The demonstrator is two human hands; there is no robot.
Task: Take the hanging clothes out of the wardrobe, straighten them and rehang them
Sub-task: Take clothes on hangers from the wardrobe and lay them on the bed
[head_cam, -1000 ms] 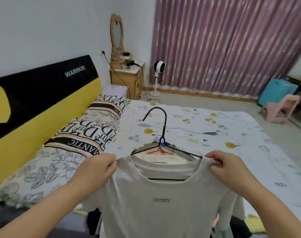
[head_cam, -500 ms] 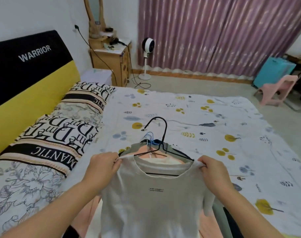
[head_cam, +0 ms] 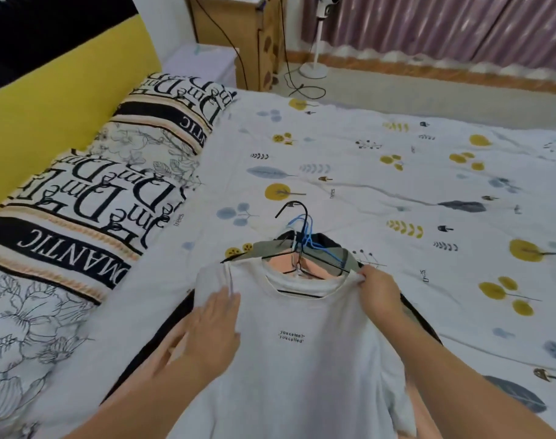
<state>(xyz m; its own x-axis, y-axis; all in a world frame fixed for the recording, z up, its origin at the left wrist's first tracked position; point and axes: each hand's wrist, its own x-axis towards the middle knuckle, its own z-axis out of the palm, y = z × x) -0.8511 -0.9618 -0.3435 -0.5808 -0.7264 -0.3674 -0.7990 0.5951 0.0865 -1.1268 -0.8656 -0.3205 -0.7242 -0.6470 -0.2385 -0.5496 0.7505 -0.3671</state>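
Head view looks down on a bed (head_cam: 365, 160) whose white sheet, printed with yellow trees and grey-blue leaves, fills the middle and right of the frame. Along the left edge lie two pillows (head_cam: 89, 204) with large black lettering and line-drawn flowers, set against a yellow and black headboard (head_cam: 48, 99) in the upper left. At the top centre stands a wooden cabinet (head_cam: 238, 36) with a black cable (head_cam: 289, 74) trailing down to the floor beside the white base of a standing fan (head_cam: 314, 64), and purple curtains (head_cam: 444, 23) hang across the upper right. In the lower middle a stack of clothes on hangers lies flat on the sheet, with a white T-shirt (head_cam: 302, 359) bearing small black text on top; a peach garment (head_cam: 314, 267) shows inside its neckline, and grey and black pieces peek out from underneath. Black and blue wire hanger hooks (head_cam: 298, 226) bunch together just above the collar. The left hand (head_cam: 213, 331) lies flat, fingers straight and together, pressing on the T-shirt's left shoulder area. The right hand (head_cam: 378, 293) pinches the fabric at the right shoulder, fingers curled round the seam next to the collar. Both forearms reach in from the bottom edge.
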